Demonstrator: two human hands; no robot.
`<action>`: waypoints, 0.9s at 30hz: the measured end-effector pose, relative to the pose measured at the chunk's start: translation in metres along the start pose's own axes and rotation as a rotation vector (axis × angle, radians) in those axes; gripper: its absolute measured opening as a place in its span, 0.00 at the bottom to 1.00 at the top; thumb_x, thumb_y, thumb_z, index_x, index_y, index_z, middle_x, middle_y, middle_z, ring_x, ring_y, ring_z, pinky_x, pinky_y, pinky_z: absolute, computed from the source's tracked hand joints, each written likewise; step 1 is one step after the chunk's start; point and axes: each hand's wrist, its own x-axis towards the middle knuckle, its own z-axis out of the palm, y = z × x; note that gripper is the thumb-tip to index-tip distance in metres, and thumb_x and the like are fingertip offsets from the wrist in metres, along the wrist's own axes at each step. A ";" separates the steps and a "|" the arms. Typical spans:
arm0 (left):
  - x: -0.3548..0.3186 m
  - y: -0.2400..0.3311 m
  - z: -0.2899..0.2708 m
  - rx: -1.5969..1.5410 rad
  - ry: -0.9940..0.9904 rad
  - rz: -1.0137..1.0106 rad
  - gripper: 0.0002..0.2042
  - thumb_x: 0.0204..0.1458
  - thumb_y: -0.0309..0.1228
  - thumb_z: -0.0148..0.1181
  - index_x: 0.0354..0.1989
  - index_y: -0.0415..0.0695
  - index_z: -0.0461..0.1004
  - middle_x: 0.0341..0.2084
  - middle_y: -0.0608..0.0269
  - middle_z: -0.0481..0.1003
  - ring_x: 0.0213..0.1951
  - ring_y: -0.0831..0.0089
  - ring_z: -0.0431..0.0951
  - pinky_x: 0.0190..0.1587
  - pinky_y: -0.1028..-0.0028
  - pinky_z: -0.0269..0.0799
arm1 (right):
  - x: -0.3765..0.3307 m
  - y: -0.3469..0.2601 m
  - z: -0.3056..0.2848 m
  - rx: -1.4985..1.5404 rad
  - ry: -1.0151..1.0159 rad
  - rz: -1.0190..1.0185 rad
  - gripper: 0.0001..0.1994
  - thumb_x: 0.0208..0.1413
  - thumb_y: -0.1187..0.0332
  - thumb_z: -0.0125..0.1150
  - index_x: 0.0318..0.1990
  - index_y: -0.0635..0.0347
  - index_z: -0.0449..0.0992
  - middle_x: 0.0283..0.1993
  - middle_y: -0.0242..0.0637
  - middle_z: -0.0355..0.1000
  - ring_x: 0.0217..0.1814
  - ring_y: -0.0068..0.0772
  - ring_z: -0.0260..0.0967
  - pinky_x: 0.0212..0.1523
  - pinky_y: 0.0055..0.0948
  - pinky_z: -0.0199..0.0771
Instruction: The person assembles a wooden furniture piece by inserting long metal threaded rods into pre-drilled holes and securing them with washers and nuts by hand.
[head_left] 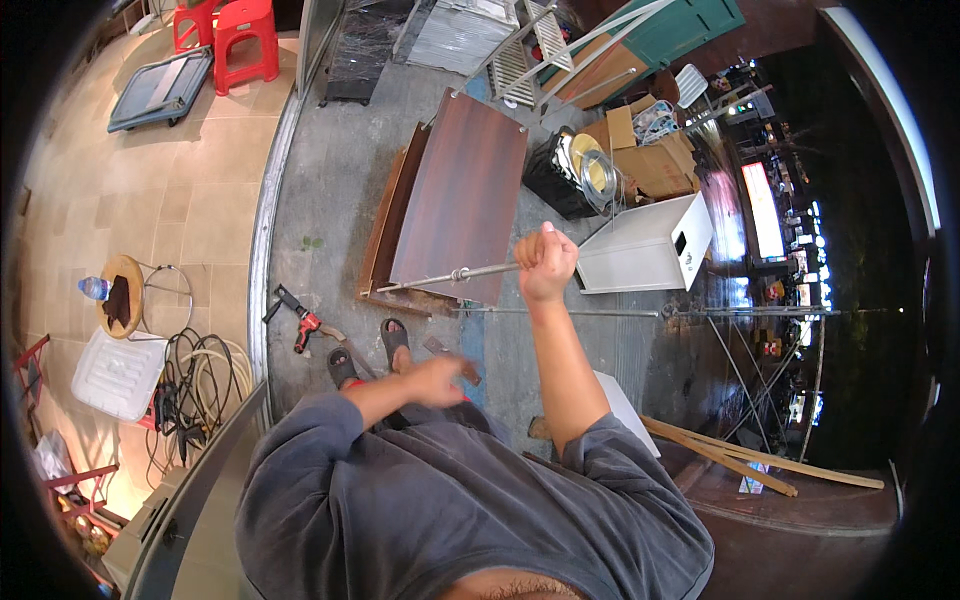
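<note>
My right hand (547, 262) is raised in a fist around a thin metal rod (490, 270). The rod runs left from my fist, across the lower end of a dark brown wooden panel (455, 200), and has a small collar partway along. Low in front of my body, my left hand (437, 381) is smeared by motion, so its fingers cannot be made out. Close by it shows a short brown strip (470, 373); whether the hand touches it is unclear. Under the panel, brown boards form a cabinet-like piece on the grey floor.
A red and black power tool (307, 325) lies left of my sandalled feet. Beyond the panel stand a black crate (560, 178), a cardboard box (655, 165) and a white cabinet (650, 248). Wooden strips (720, 455) lie at lower right. A metal door track (268, 220) borders the tiled floor.
</note>
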 end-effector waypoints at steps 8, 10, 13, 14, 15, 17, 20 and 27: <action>0.060 -0.056 -0.028 -0.206 0.925 -0.081 0.39 0.45 0.18 0.56 0.71 0.41 0.55 0.62 0.39 0.68 0.64 0.47 0.70 0.63 0.59 0.68 | -0.003 -0.002 0.031 0.064 -0.039 -0.012 0.25 0.69 0.68 0.50 0.15 0.55 0.55 0.12 0.25 0.49 0.13 0.18 0.40 0.17 0.27 0.41; 0.049 -0.077 0.027 -0.272 0.698 -0.115 0.40 0.45 0.23 0.58 0.73 0.43 0.55 0.66 0.40 0.65 0.66 0.48 0.67 0.67 0.61 0.62 | 0.001 -0.003 0.033 0.066 -0.045 -0.009 0.25 0.69 0.69 0.49 0.15 0.55 0.55 0.12 0.25 0.49 0.13 0.18 0.41 0.17 0.27 0.42; 0.018 -0.022 0.020 -0.119 0.124 -0.293 0.32 0.48 0.29 0.60 0.66 0.49 0.68 0.61 0.49 0.72 0.65 0.53 0.69 0.65 0.61 0.63 | 0.001 -0.004 0.018 0.055 -0.027 -0.005 0.24 0.69 0.69 0.49 0.15 0.55 0.56 0.12 0.25 0.49 0.13 0.18 0.41 0.17 0.27 0.42; 0.011 -0.009 0.012 -0.147 0.165 -0.317 0.30 0.49 0.29 0.60 0.65 0.51 0.70 0.60 0.51 0.73 0.65 0.54 0.69 0.65 0.60 0.63 | 0.000 -0.004 0.021 0.055 -0.024 0.002 0.24 0.69 0.69 0.49 0.15 0.55 0.56 0.12 0.25 0.49 0.13 0.18 0.41 0.17 0.27 0.42; 0.027 -0.046 0.018 -0.282 0.462 -0.427 0.31 0.49 0.28 0.60 0.67 0.50 0.68 0.64 0.51 0.70 0.66 0.53 0.68 0.67 0.61 0.60 | -0.001 -0.005 0.023 0.056 -0.019 0.008 0.24 0.69 0.69 0.49 0.15 0.55 0.56 0.12 0.25 0.49 0.13 0.18 0.41 0.17 0.27 0.42; 0.047 -0.066 -0.028 -0.220 1.106 -0.184 0.35 0.48 0.24 0.60 0.70 0.45 0.62 0.69 0.46 0.63 0.69 0.51 0.63 0.70 0.62 0.57 | -0.005 -0.003 0.028 0.060 -0.032 0.002 0.24 0.69 0.69 0.50 0.15 0.55 0.56 0.12 0.25 0.49 0.13 0.18 0.41 0.17 0.27 0.42; 0.062 -0.056 -0.033 -0.084 0.747 -0.097 0.37 0.47 0.20 0.60 0.71 0.39 0.58 0.69 0.40 0.60 0.71 0.50 0.60 0.71 0.63 0.56 | -0.002 -0.002 0.025 0.066 -0.023 -0.010 0.25 0.69 0.68 0.50 0.15 0.54 0.56 0.12 0.25 0.49 0.13 0.17 0.41 0.17 0.27 0.41; 0.038 -0.063 0.021 -0.216 0.802 -0.402 0.31 0.47 0.21 0.56 0.65 0.42 0.69 0.46 0.43 0.79 0.46 0.56 0.80 0.50 0.63 0.74 | -0.001 -0.004 0.021 0.034 -0.033 0.009 0.25 0.69 0.68 0.51 0.15 0.55 0.56 0.12 0.25 0.49 0.13 0.18 0.41 0.17 0.27 0.41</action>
